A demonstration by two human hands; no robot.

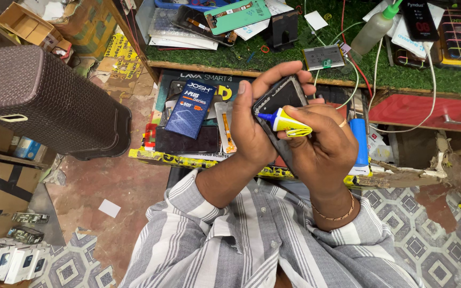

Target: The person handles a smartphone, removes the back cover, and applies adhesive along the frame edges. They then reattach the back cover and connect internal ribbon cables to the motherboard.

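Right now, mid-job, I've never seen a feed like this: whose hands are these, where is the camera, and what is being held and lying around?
There is no machine here: these are a person's two bare hands, filmed by one camera worn on that person's head, looking down past a grey striped shirt. The left hand grips a dark flat phone body, tilted on edge. The right hand, with a ring and a bracelet, pinches a small yellow glue tube with a blue nozzle, the tip at the phone's edge. Beyond the hands is a wooden bench topped with green artificial grass, carrying loose phone parts, a pale squeeze bottle with a green cap and white cables. Below the bench lie a blue battery-shaped pack and a dark woven plastic stool.
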